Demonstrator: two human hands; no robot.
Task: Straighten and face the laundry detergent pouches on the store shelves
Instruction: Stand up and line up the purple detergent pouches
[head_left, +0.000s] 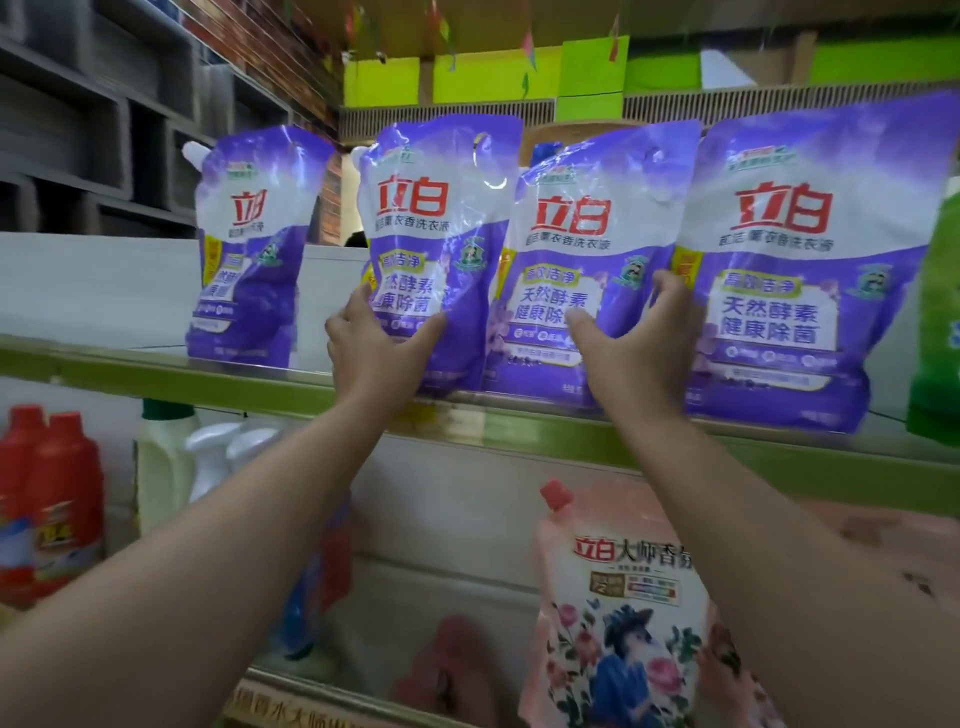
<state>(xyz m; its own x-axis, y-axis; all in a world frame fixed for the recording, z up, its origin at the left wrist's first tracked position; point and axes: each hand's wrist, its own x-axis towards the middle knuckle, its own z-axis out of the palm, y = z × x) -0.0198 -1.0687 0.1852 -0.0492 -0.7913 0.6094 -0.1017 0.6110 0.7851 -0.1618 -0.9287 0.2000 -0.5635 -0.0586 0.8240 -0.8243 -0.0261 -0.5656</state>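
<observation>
Green-edged shelf (156, 364), four purple pouches (779, 260) upright; left grip (374, 343) grasping second, right grip (634, 338) third; bottles (52, 493) below left.

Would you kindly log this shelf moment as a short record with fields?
setting: store aisle, green-edged upper shelf
stock on it: four purple pouches upright, labels forward
left hand: grips the lower edge of the second pouch
right hand: grips the lower right side of the third pouch
leftmost pouch: apart from the others, turned slightly
rightmost pouch: untouched
below: pink pouch, red bottles
</observation>
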